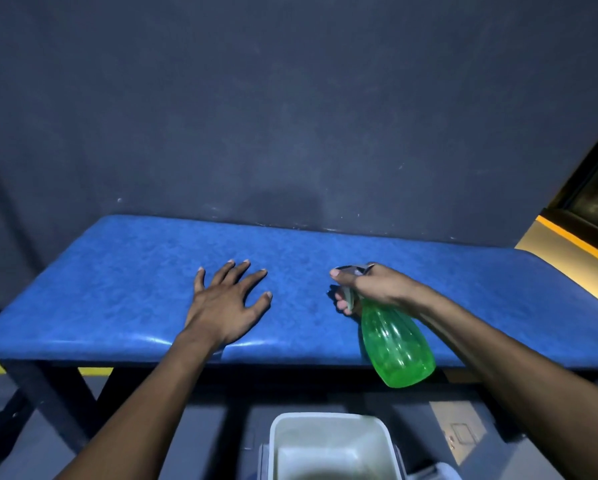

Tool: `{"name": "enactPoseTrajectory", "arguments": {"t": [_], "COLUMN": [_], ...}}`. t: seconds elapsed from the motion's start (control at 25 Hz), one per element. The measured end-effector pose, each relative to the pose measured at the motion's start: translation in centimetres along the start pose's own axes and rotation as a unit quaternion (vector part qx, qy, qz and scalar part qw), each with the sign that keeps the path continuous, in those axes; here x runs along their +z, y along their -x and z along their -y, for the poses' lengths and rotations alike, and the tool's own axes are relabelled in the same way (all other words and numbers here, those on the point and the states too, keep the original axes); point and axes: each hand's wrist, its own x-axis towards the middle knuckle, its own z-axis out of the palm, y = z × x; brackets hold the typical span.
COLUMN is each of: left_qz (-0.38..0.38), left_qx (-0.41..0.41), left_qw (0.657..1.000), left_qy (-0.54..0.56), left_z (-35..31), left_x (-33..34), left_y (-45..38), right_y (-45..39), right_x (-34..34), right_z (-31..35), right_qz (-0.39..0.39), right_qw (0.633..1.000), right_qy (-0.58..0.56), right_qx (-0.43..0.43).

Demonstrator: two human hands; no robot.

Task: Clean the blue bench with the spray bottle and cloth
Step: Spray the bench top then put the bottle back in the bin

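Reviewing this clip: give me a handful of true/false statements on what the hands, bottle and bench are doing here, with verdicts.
1. The right hand holds the green spray bottle. True.
2. The left hand grips a cloth. False: it lies open and flat on the blue bench, fingers spread; no cloth is visible.
3. The bottle stands upright on the bench. False: it is held tilted, nozzle toward the bench.
4. A white bin sits below, in front of the bench. True.

One bench [117, 271], one bottle [397, 344], one bin [328, 445]
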Motion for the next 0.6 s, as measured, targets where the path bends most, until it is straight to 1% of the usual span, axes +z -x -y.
{"name": "enactPoseTrajectory", "arguments": {"t": [0.04, 0.08, 0.12, 0.24, 0.28, 0.32, 0.4, 0.44, 0.52, 0.6], "left_qz": [-0.002, -0.005, -0.007, -0.007, -0.007, -0.008, -0.008, -0.007, -0.005, -0.004], "left_qx": [0.0, 0.0, 0.0, -0.001, 0.0, 0.0, 0.001, 0.001, 0.002, 0.003], "left_qw": [1.0, 1.0, 1.0, 1.0, 1.0, 1.0, 1.0, 1.0, 1.0, 1.0], "left_qy": [0.0, 0.0, 0.0, -0.003, -0.004, -0.004, -0.004, -0.004, -0.006, -0.006], "left_z": [0.0, 0.0, 0.0, 0.1, 0.0, 0.0, -0.1, -0.1, -0.1, -0.1], "left_x": [0.1, 0.1, 0.2, 0.2, 0.1, 0.1, 0.1, 0.1, 0.0, 0.0], "left_y": [-0.1, -0.1, -0.1, -0.1, -0.1, -0.1, 0.0, -0.1, 0.0, 0.0], "right_y": [0.1, 0.6, 1.2, 2.5, 2.7, 2.9, 3.2, 3.2, 2.6, 1.3], "right_x": [-0.5, -1.2, -2.0, -4.7, -5.5, -6.0, -5.7, -4.9, -2.5, -0.1], "right_z": [-0.1, -0.1, -0.1, -0.9, -1.3, -1.5, -1.3, -1.0, -0.7, -1.2], "right_qz": [-0.002, -0.013, -0.03, -0.077, -0.085, -0.086, -0.07, -0.057, -0.035, -0.019], "right_qw": [0.999, 0.998, 0.998, 0.99, 0.988, 0.989, 0.995, 0.998, 0.999, 1.0], "right_qy": [-0.05, -0.062, -0.039, 0.089, 0.098, 0.092, 0.059, 0.025, -0.033, -0.003], "right_qx": [0.006, 0.016, 0.031, 0.072, 0.078, 0.074, 0.041, 0.023, 0.018, 0.02]}}
